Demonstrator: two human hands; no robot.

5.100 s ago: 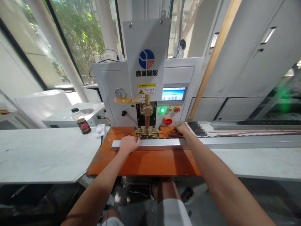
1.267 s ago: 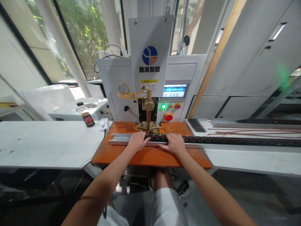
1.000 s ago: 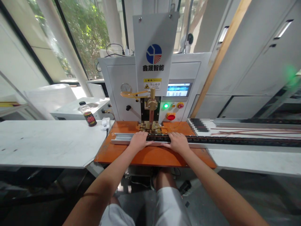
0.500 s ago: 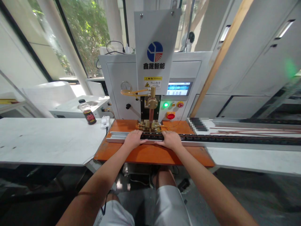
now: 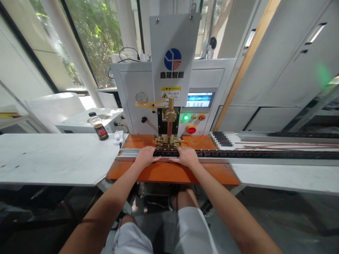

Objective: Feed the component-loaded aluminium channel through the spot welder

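White tabletop [image 5: 58, 155] at left, count one. Near its back edge, dark-labelled bottle [image 5: 101, 132], one, capped; could tip onto white adapter [image 5: 118, 137], one, right beside it, if knocked by a sleeve or cable. Next, silver rail [image 5: 128, 152], lying across orange plate [image 5: 159, 173], one plate, and running out of view at right; could skew if pressed harder at one end or snagged at the unseen one. Left hand [image 5: 144, 157] closed lightly over the rail, with fingers at far edge and thumb on near side. Between hands, black strip [image 5: 166, 153], one, seated in the rail; could ride up or shift if squeezed unevenly. Just behind, brass fixture [image 5: 167, 140] below copper rod [image 5: 169, 129], one each; likely pinch or burn point if touched by fingertips during a press stroke. Right hand [image 5: 188, 157] gripping the same way, thumb toward the other; exact fingertip contact, can't tell. Above, one screen [image 5: 200, 99], three small round buttons [image 5: 194, 117], one red switch [image 5: 191, 130]; risk of an accidental hit from a careless reach. Far right, second rail [image 5: 253, 134], plus several thin brown strips [image 5: 254, 146], overlapping, no sure count; could tangle or get dragged if brushed.
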